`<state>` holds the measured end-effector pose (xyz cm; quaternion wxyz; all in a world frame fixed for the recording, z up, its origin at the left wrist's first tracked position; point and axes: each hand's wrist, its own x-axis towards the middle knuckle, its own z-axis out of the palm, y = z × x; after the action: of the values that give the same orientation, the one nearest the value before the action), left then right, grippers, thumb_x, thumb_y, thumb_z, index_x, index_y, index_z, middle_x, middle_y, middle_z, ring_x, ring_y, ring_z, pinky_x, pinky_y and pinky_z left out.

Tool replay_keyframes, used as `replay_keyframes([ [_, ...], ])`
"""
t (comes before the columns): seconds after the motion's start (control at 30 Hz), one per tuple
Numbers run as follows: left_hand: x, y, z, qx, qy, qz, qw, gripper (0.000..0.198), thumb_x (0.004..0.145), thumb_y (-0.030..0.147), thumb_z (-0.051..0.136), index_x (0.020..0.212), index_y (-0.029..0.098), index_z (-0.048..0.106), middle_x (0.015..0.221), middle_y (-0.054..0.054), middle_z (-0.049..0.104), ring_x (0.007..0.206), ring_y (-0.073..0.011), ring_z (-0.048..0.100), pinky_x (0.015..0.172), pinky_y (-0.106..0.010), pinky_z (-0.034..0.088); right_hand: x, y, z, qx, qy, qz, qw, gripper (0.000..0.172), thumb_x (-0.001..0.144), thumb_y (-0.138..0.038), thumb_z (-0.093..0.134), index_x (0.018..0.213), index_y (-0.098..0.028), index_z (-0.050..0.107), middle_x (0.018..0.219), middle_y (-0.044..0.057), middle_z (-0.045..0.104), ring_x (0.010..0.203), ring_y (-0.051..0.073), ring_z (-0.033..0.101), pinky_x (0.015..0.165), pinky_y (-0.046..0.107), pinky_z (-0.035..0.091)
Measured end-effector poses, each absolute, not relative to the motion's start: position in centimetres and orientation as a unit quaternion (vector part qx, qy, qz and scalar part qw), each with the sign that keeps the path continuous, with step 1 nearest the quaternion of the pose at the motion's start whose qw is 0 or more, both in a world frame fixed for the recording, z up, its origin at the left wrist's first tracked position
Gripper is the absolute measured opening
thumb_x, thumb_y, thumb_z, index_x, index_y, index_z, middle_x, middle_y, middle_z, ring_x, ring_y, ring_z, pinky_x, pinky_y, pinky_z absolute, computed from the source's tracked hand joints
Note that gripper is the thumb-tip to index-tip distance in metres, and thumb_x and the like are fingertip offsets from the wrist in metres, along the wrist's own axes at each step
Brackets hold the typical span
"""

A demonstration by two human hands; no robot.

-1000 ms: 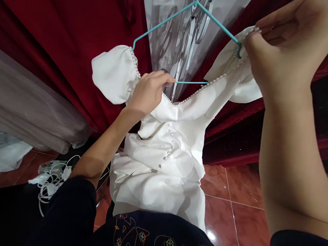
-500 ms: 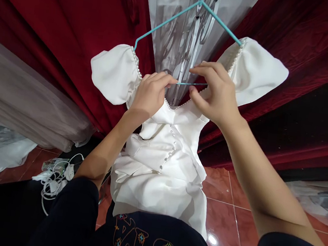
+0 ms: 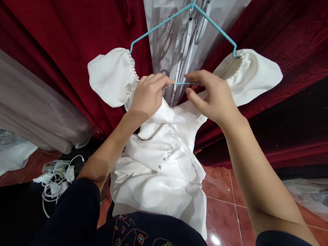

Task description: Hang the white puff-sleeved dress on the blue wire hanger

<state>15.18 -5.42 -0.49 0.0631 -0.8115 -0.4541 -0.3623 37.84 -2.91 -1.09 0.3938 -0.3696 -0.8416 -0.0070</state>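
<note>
A white dress (image 3: 175,152) with puffed sleeves, pearl-like beaded edging and a row of buttons hangs on a light blue clothes hanger (image 3: 164,25). My left hand (image 3: 149,95) is closed around the hanger's lower bar at the neckline. On the other side, my right hand (image 3: 212,95) is beside the same bar, thumb and fingers apart with the bar passing between them. The left puffed sleeve (image 3: 108,76) and the right puffed sleeve (image 3: 261,77) sit at the hanger's two ends. Parts of the neckline are hidden behind my hands.
Dark red curtains (image 3: 63,15) hang behind on both sides, with silvery white fabric (image 3: 164,19) between them. A tangled white cable (image 3: 51,189) lies at lower left. Pale sheer fabric (image 3: 21,93) hangs at left, above the red tiled floor (image 3: 224,214).
The right sleeve's beaded edge has dropped, baring more of the hanger's right end. My right hand has shifted slightly down and left, its fingers nearer the bar. My left hand stays at the bar.
</note>
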Motion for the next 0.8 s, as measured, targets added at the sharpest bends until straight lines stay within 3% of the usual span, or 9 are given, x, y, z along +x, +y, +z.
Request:
replay_keyframes([
  [0.17, 14.2, -5.7, -0.4, -0.815, -0.425, -0.39, 0.055, 0.04, 0.102, 0.008, 0.038, 0.121, 0.028, 0.067, 0.132, -0.005, 0.068, 0.125, -0.0245, 0.062, 0.11, -0.047, 0.049, 35.3, -3.1, -3.5, -0.406, -0.802, -0.093, 0.429, 0.034, 0.101, -0.044, 0.05, 0.126, -0.03, 0.068, 0.096, 0.004, 0.067, 0.097, 0.025, 0.061, 0.097, 0.047, 0.046],
  [0.3, 11.6, -5.6, 0.1, -0.711, -0.46, -0.497, 0.188, 0.033, 0.106, 0.028, 0.05, 0.137, 0.033, 0.059, 0.157, -0.007, 0.047, 0.152, -0.0292, 0.035, 0.128, -0.055, 0.027, 33.9, -3.0, -4.7, -0.42, -0.762, -0.088, 0.485, 0.035, 0.103, -0.046, 0.044, 0.121, -0.032, 0.071, 0.094, 0.005, 0.066, 0.097, 0.026, 0.06, 0.098, 0.05, 0.044],
  [0.4, 9.2, -3.8, 0.4, -0.659, -0.511, -0.512, 0.205, 0.051, 0.105, 0.038, 0.061, 0.151, 0.036, 0.041, 0.157, -0.004, 0.046, 0.158, -0.028, 0.02, 0.13, -0.055, 0.019, 33.1, -2.6, -5.0, -0.436, -0.753, -0.057, 0.49, 0.036, 0.103, -0.05, 0.043, 0.118, -0.033, 0.071, 0.096, 0.007, 0.066, 0.1, 0.028, 0.059, 0.099, 0.055, 0.043],
  [0.47, 7.7, -1.8, 0.4, -0.669, -0.532, -0.492, 0.165, 0.038, 0.111, 0.036, 0.053, 0.147, 0.034, 0.042, 0.144, 0.001, 0.057, 0.15, -0.0209, 0.032, 0.125, -0.048, 0.028, 32.9, -2.4, -5.0, -0.447, -0.744, -0.047, 0.494, 0.036, 0.103, -0.051, 0.042, 0.116, -0.035, 0.071, 0.093, 0.007, 0.066, 0.099, 0.029, 0.058, 0.1, 0.056, 0.043],
  [0.53, 6.3, 0.2, 0.5, -0.684, -0.528, -0.481, 0.151, 0.019, 0.117, 0.034, 0.043, 0.132, 0.028, 0.052, 0.126, 0.006, 0.066, 0.126, -0.0116, 0.05, 0.114, -0.037, 0.04, 33.2, -2.2, -5.0, -0.453, -0.734, -0.048, 0.504, 0.036, 0.103, -0.051, 0.042, 0.111, -0.034, 0.072, 0.091, 0.007, 0.065, 0.098, 0.028, 0.058, 0.1, 0.057, 0.042],
  [0.6, 4.9, 1.6, 0.9, -0.681, -0.518, -0.493, 0.158, 0.026, 0.119, 0.037, 0.038, 0.117, 0.023, 0.059, 0.112, 0.01, 0.069, 0.104, -0.0057, 0.057, 0.099, -0.029, 0.047, 33.8, -2.1, -4.8, -0.452, -0.731, -0.051, 0.509, 0.036, 0.104, -0.048, 0.042, 0.107, -0.031, 0.073, 0.089, 0.007, 0.064, 0.097, 0.028, 0.058, 0.101, 0.056, 0.042],
  [0.7, 2.5, 2.0, 1.6, -0.642, -0.507, -0.555, 0.15, 0.04, 0.119, 0.043, 0.037, 0.104, 0.02, 0.067, 0.097, 0.011, 0.072, 0.092, -0.0044, 0.061, 0.086, -0.026, 0.053, 34.8, -2.1, -4.3, -0.444, -0.741, -0.048, 0.502, 0.034, 0.104, -0.045, 0.044, 0.105, -0.029, 0.073, 0.088, 0.007, 0.063, 0.095, 0.027, 0.058, 0.1, 0.053, 0.042],
  [0.8, 0.1, 0.4, 1.6, -0.621, -0.533, -0.57, 0.068, 0.035, 0.112, 0.04, 0.053, 0.096, 0.015, 0.072, 0.089, 0.008, 0.075, 0.087, -0.0089, 0.066, 0.077, -0.027, 0.055, 35.1, -2.1, -4.1, -0.437, -0.747, -0.048, 0.499, 0.031, 0.104, -0.043, 0.046, 0.106, -0.029, 0.074, 0.087, 0.007, 0.062, 0.093, 0.026, 0.057, 0.098, 0.051, 0.042],
])
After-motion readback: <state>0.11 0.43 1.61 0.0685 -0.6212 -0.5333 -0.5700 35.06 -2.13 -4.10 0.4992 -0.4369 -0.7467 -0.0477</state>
